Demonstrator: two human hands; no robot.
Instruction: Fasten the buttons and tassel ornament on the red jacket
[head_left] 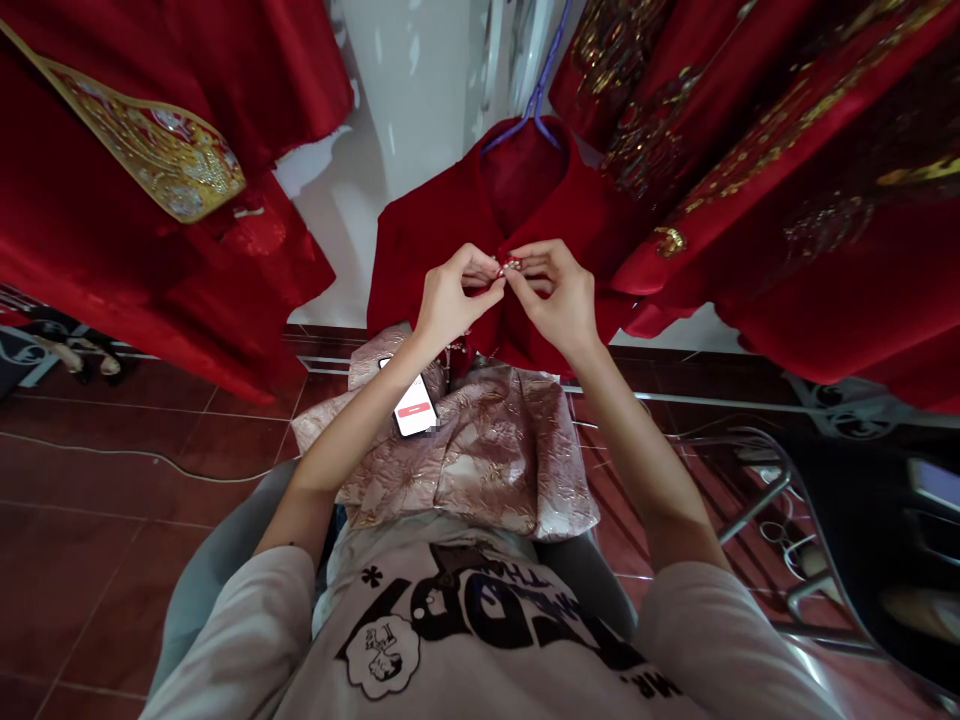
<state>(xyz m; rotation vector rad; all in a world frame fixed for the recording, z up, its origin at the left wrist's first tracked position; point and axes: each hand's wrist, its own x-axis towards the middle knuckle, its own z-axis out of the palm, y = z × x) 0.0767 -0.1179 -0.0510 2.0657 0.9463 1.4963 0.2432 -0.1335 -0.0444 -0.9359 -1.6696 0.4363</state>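
A red jacket (pixel 427 235) hangs in front of me on a purple hanger (pixel 534 105), its V-shaped neckline facing me. My left hand (pixel 459 295) and my right hand (pixel 559 298) meet at the jacket's front edge, just below the neckline. Fingertips of both are pinched closed around a small beaded ornament (pixel 513 265) with pale and red parts. The fingers partly cover it, so its exact kind and fastening are hidden. Across my lap lies shiny pink-gold brocade fabric (pixel 487 450). On that fabric, beneath my left forearm, rests a phone (pixel 414 410) with a lit screen.
Red garments with gold embroidery (pixel 172 150) hang at the left, and more beaded red garments (pixel 720 200) hang at the right. A dark chair (pixel 847 540) with a metal frame stands at my right, devices on its seat. A cable (pixel 187 474) crosses the tiled floor.
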